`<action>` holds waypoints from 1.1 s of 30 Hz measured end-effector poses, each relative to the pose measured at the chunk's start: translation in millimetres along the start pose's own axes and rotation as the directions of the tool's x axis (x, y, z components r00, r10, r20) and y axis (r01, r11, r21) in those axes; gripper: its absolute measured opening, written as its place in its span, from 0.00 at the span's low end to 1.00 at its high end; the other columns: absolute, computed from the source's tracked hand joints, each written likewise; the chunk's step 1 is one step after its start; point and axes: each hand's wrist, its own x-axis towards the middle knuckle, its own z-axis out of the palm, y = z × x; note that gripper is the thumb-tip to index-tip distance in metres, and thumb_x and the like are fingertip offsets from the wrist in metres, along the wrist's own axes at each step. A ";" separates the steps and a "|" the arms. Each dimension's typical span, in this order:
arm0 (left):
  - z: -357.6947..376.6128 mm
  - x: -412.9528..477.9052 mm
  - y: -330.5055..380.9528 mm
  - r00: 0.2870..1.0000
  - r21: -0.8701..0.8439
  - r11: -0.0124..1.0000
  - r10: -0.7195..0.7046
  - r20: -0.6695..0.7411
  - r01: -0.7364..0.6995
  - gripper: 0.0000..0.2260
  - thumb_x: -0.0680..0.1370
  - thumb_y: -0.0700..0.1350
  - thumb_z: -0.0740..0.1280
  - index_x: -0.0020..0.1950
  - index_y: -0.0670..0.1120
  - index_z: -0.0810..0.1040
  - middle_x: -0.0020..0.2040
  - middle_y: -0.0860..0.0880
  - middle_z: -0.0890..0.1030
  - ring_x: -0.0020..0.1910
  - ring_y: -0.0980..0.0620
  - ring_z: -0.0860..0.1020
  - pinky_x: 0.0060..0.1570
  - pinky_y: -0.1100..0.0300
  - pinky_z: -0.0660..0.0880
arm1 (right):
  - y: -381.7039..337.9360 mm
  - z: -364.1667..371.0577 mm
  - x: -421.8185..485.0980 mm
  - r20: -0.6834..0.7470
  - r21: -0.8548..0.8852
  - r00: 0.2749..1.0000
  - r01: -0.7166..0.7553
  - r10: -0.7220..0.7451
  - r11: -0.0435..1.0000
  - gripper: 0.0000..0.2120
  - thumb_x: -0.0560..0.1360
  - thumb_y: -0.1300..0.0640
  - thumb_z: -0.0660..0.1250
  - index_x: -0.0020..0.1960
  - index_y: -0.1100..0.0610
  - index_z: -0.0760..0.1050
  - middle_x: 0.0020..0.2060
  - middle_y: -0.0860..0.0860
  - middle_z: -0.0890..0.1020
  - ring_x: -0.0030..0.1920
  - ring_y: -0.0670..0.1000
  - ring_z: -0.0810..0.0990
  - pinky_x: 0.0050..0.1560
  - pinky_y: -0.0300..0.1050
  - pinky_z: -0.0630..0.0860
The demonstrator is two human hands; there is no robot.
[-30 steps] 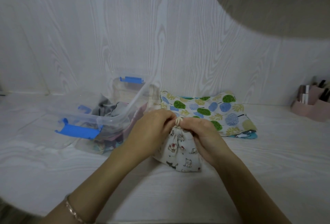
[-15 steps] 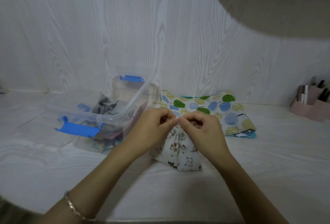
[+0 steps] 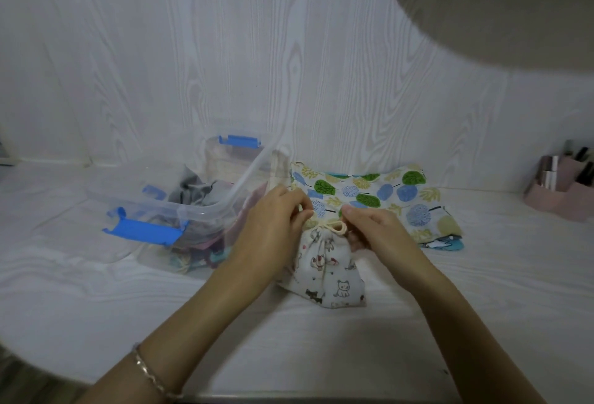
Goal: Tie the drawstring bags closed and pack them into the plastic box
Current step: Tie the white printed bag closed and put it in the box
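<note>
cat-print bag (image 3: 331,271) sits dead centre on the white table (image 3: 96,291), neck bunched | cream cord (image 3: 332,226) looped across the neck | left hand (image 3: 276,226) and right hand (image 3: 376,233) each pinching a cord end, fingers curled tight | plastic box (image 3: 205,210) just left of centre, fabric inside | tree-print bag (image 3: 369,191) flat behind, right of centre

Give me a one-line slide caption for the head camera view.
Left hand and right hand pinch the cord of a cat-print bag beside the plastic box.
</note>
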 end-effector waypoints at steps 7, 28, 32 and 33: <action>4.3 -9.4 8.3 0.997 0.096 0.995 -0.023 -0.071 0.030 0.04 0.79 0.51 0.64 0.48 0.53 0.78 0.40 0.56 0.81 0.40 0.57 0.78 0.41 0.55 0.78 | 2.2 18.2 6.7 0.233 0.284 0.956 -0.240 0.176 0.928 0.18 0.79 0.51 0.65 0.53 0.67 0.82 0.48 0.61 0.85 0.52 0.59 0.84 0.58 0.51 0.79; 1.8 -3.1 -4.8 0.968 -0.588 0.787 -0.045 0.248 0.188 0.10 0.75 0.36 0.70 0.53 0.47 0.82 0.45 0.48 0.86 0.46 0.54 0.84 0.49 0.63 0.79 | -4.2 7.3 17.4 0.331 0.118 0.919 -0.266 0.215 0.957 0.25 0.64 0.52 0.75 0.51 0.72 0.79 0.49 0.68 0.81 0.50 0.58 0.76 0.62 0.58 0.72; -1.9 -1.6 -4.1 0.958 -0.578 0.775 -0.125 0.258 0.256 0.09 0.71 0.37 0.74 0.50 0.43 0.82 0.39 0.46 0.86 0.39 0.52 0.84 0.42 0.63 0.80 | -2.0 6.2 16.9 0.340 0.069 0.924 -0.210 0.175 0.975 0.08 0.71 0.57 0.74 0.34 0.57 0.82 0.31 0.53 0.78 0.35 0.49 0.73 0.42 0.43 0.70; -3.5 -1.2 -4.3 0.947 -0.589 0.753 -0.148 0.285 0.295 0.10 0.70 0.37 0.74 0.50 0.42 0.81 0.38 0.45 0.86 0.38 0.51 0.84 0.42 0.61 0.81 | -1.5 6.0 16.7 0.329 0.064 0.930 -0.196 0.165 0.979 0.09 0.72 0.57 0.73 0.34 0.57 0.82 0.30 0.52 0.78 0.33 0.48 0.72 0.40 0.42 0.69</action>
